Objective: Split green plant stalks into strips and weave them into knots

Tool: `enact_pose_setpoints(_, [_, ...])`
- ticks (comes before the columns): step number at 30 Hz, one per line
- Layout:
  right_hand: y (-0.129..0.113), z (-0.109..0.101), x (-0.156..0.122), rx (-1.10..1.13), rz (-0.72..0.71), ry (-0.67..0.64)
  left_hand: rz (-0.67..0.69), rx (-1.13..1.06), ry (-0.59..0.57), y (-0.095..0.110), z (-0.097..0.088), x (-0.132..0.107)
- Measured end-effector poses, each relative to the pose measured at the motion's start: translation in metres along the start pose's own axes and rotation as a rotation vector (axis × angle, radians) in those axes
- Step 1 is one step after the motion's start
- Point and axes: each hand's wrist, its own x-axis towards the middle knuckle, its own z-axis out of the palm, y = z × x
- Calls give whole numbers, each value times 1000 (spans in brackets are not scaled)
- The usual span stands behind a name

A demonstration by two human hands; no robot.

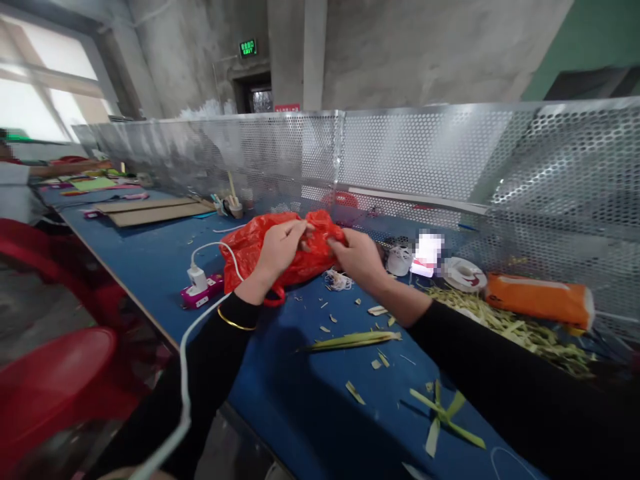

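Observation:
A crumpled red plastic bag (250, 250) lies on the blue table (150, 260). My left hand (280, 248) pinches the bag's top edge, fingers closed on the plastic. From the other side my right hand (361, 259) grips the same bag, fingers curled into it. Both forearms wear black sleeves, and a gold bangle (234, 323) circles my left wrist. A small tangle of white thread (339, 280) lies just below my right hand. A long folded green leaf strip (350, 341) rests on the table in front of my hands.
A perforated metal screen (450, 160) walls off the table's far side. Green leaf scraps (525, 330), an orange bag (537, 300), white spools (463, 273), a pink power strip (200, 291) with white cable, and cardboard (155, 212) sit around. Red chairs (45, 380) stand left. Another person (15, 187) sits far left.

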Motion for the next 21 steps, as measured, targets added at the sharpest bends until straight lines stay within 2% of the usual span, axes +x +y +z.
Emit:
enact_pose_setpoints(1, [3, -9, 1, 26, 16, -5, -65, 181, -94, -13, -2, 1])
enact_pose_setpoints(3, [7, -29, 0, 91, 48, -35, -142, 324, -135, -39, -7, 2])
enact_pose_setpoints(6, [12, -54, -9, 247, 73, -153, -274, 544, -57, -66, -20, 2])
enact_pose_setpoints(9, [15, -67, -20, 272, 116, -207, -359, 715, 65, -75, -38, 9])
enact_pose_setpoints(12, [16, -70, -28, 311, 118, -204, -378, 774, 96, -73, -46, 25])
enact_pose_setpoints(15, [14, -70, -34, 355, 118, -205, -325, 738, -36, -70, -34, 44])
enact_pose_setpoints(18, [11, -68, -37, 376, 144, -215, -266, 708, -189, -73, -10, 59])
enact_pose_setpoints(21, [10, -65, -38, 385, 171, -248, -276, 746, -324, -80, 12, 67])
